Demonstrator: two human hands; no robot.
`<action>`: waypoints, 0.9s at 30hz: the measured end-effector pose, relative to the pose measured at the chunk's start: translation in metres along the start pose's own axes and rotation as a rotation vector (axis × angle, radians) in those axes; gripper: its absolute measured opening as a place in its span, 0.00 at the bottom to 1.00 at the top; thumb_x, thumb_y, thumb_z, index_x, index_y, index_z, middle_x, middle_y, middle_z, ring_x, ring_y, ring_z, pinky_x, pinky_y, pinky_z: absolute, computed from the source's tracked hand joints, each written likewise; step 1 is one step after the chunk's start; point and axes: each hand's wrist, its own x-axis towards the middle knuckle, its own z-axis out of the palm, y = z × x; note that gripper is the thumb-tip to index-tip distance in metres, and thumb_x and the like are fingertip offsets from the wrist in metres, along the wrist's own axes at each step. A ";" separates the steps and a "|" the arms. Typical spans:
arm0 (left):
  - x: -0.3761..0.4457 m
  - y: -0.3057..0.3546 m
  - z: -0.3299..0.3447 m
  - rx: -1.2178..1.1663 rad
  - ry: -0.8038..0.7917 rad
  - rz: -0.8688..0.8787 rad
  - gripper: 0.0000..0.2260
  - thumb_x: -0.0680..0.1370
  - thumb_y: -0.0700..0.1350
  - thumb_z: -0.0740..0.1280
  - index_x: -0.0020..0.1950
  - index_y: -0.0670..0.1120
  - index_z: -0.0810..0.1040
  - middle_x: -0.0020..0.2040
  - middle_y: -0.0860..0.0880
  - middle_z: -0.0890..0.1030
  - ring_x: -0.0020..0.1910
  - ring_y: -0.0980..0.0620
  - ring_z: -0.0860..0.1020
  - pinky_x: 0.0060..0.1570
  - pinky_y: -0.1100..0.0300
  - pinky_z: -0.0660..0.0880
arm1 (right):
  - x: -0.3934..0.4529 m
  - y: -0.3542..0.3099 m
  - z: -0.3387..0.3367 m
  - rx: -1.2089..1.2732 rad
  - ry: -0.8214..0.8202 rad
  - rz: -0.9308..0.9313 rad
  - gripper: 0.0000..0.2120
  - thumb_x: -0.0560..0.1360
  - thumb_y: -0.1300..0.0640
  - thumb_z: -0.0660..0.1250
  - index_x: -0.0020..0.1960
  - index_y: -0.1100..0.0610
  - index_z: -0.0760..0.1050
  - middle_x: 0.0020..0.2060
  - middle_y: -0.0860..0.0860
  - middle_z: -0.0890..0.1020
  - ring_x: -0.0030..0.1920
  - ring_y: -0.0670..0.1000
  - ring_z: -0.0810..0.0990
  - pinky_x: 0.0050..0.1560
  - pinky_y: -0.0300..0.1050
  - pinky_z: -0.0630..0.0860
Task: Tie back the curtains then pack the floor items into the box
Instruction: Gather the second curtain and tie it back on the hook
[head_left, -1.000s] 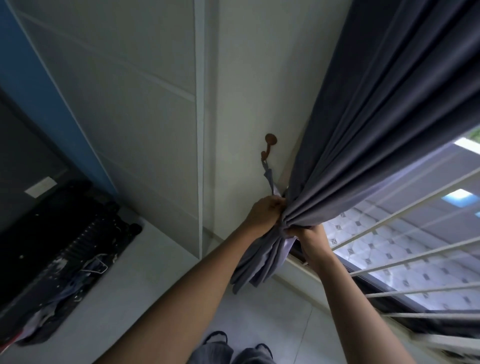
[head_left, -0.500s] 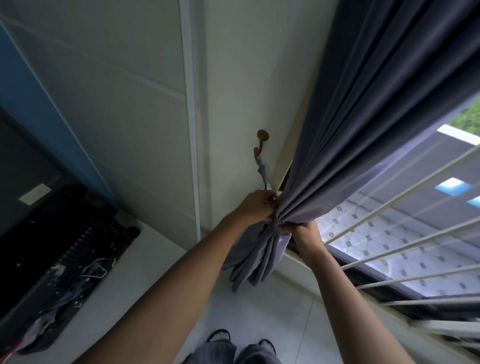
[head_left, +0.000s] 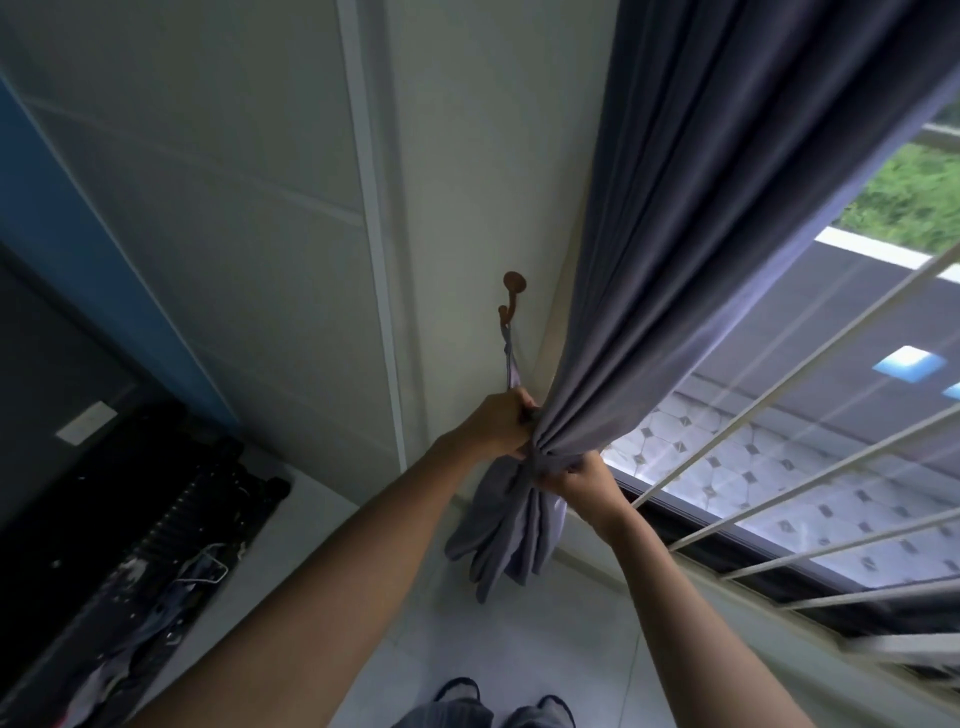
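A grey curtain (head_left: 691, 218) hangs beside the window and is bunched tight at waist height. My left hand (head_left: 498, 423) grips the bunch from the left, over the grey tie-back strap (head_left: 510, 364) that runs up to a brown wall hook (head_left: 511, 296). My right hand (head_left: 584, 478) pinches the gathered cloth from the right, just below the left hand. The curtain's loose lower end (head_left: 506, 540) dangles under both hands. No box is in view.
A window with white bars (head_left: 810, 457) fills the right side. A dark open case with clothes and a wire hanger (head_left: 208, 564) lies on the floor at left. Pale floor tiles (head_left: 415, 613) and my feet (head_left: 457, 693) show below.
The hands have stayed on the bunched curtain while tightening the gather. My view has tilted up, showing more window and greenery outside.
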 end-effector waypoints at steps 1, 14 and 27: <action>-0.001 0.000 0.000 -0.010 0.013 -0.004 0.07 0.76 0.42 0.67 0.47 0.38 0.75 0.47 0.37 0.82 0.42 0.42 0.83 0.43 0.49 0.82 | 0.003 0.007 0.001 -0.041 -0.005 0.007 0.22 0.68 0.74 0.68 0.58 0.56 0.77 0.52 0.48 0.83 0.55 0.46 0.81 0.49 0.41 0.80; -0.006 0.002 -0.005 0.243 0.188 0.106 0.12 0.75 0.44 0.62 0.56 0.41 0.73 0.67 0.44 0.64 0.59 0.45 0.71 0.52 0.52 0.73 | -0.008 0.031 0.009 -0.264 0.245 0.043 0.11 0.74 0.58 0.70 0.56 0.52 0.75 0.46 0.47 0.81 0.49 0.48 0.78 0.45 0.45 0.73; -0.008 0.004 -0.006 0.600 0.046 0.272 0.15 0.81 0.45 0.52 0.62 0.46 0.72 0.66 0.40 0.73 0.62 0.39 0.72 0.52 0.54 0.70 | -0.004 0.032 0.002 -0.403 0.262 0.072 0.06 0.74 0.58 0.68 0.50 0.55 0.73 0.43 0.50 0.80 0.45 0.50 0.77 0.37 0.44 0.69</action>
